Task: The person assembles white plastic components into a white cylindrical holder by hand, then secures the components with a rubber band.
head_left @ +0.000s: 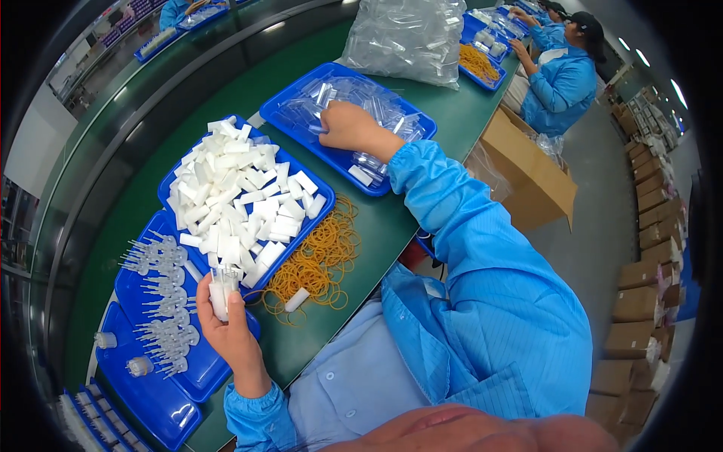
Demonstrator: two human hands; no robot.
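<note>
My left hand [232,328] is closed around clear plastic tubes [226,275] with a white piece [218,299] among them. It is at the near edge of a blue tray [329,197] heaped with white foam-like blocks [226,181]. My right hand [350,128] reaches into a second blue tray [431,129] of clear plastic tubes [369,94]. Its fingers are curled down among the tubes; what they grip, if anything, is hidden. One white block [360,175] lies at the near corner of that tray.
Yellow rubber bands [312,260] lie piled on the green table beside a loose white block [297,300]. Clear nozzle-like parts [162,301] fill a blue tray at left. A big clear bag [407,38] stands behind. A cardboard box [527,169] and a person in blue [561,79] are at right.
</note>
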